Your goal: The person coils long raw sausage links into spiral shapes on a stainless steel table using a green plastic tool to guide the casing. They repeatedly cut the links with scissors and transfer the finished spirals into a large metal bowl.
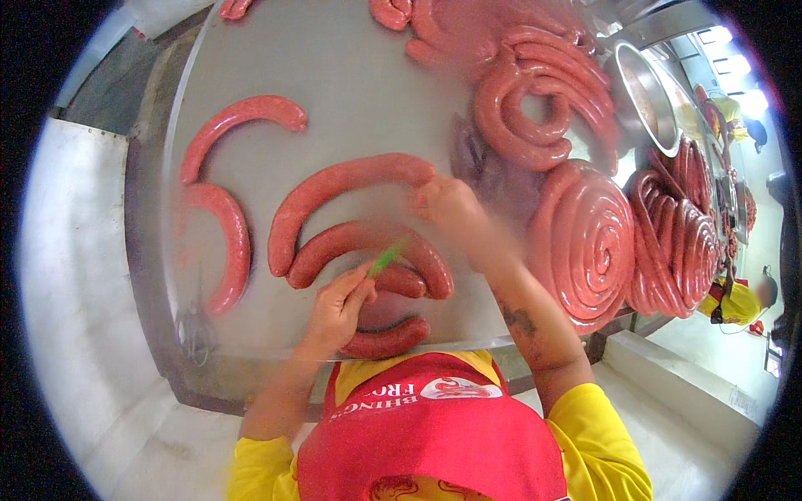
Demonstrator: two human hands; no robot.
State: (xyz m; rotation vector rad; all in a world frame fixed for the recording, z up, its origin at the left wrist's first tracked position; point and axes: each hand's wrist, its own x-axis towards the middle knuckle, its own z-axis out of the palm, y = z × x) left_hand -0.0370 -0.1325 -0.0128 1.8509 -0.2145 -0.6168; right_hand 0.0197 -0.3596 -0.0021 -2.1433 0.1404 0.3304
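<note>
Several curved red sausage lengths lie on a steel table (pixel 359 75). My left hand (pixel 338 307) pinches a thin green tie (pixel 386 257) just above a short sausage piece (pixel 401 280) near the table's front edge. Blurred by motion, my right hand (pixel 447 203) reaches forward and touches the end of a long curved sausage (pixel 334 190). Another curved sausage (pixel 359 242) lies between the two hands. A short piece (pixel 386 341) rests at the table's front rim below my left hand.
Coiled sausage ropes (pixel 585 242) fill the right of the table, with more coils (pixel 535 100) behind. A steel bowl (pixel 643 96) stands at the back right. Two curved sausages (pixel 230 134) lie at the left. Another worker in yellow (pixel 739 301) is at far right.
</note>
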